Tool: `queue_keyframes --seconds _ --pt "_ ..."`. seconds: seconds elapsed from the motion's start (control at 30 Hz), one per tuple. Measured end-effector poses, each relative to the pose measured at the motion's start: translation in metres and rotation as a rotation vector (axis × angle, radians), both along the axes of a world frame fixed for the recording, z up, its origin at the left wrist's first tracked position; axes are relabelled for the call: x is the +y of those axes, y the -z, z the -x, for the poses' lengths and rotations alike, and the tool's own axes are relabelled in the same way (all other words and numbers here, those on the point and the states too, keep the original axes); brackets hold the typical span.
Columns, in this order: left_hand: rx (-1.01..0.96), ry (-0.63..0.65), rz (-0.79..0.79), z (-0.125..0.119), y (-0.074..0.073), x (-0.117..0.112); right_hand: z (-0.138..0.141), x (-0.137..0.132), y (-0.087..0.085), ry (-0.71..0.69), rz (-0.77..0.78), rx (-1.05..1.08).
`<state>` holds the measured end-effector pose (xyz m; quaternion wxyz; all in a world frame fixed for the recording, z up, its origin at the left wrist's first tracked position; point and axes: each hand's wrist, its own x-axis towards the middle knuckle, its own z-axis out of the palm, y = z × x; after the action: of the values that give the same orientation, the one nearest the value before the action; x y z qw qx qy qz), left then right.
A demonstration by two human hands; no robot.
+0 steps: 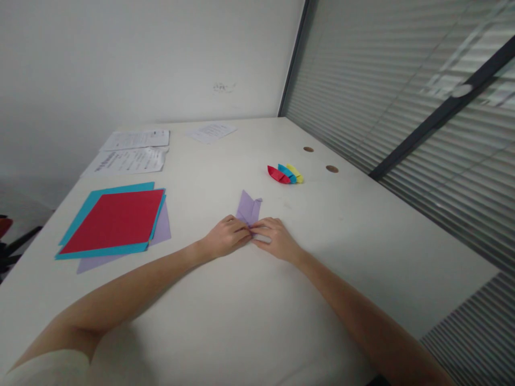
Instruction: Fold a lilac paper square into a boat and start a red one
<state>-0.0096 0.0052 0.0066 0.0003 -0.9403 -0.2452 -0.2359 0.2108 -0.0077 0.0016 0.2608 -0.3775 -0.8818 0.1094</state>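
Laid out beneath left hand (pixel 227 236) and right hand (pixel 277 239): broad white worktop (pixel 341 225). Stacked flat, left of the hands: coloured paper sheets (pixel 116 222), red on top, blue and lilac jutting out below. Far ahead and left: printed white papers (pixel 129 161). Between the hands: folded lilac paper (pixel 248 208), extending away from them. Pinched at near end by the right; touched there by curled left fingers, left grip: cannot tell. Beyond, slightly right of the hands: small boat-shaped paper folds (pixel 278 175), red, blue, yellow, side by side.
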Motion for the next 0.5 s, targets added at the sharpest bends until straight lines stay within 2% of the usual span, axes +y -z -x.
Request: queue_keyframes --seconds 0.2,0.37,0.5 --pt "-0.155 -0.064 0.135 -0.001 -0.004 -0.002 -0.005 0.004 0.003 0.015 0.0 -0.003" --pt "0.018 -0.04 0.203 0.003 -0.003 0.001 -0.018 0.011 0.007 0.024 0.051 0.005" --pt "0.051 -0.024 0.209 0.004 -0.001 0.003 -0.019 0.014 0.008 0.071 0.094 0.002"
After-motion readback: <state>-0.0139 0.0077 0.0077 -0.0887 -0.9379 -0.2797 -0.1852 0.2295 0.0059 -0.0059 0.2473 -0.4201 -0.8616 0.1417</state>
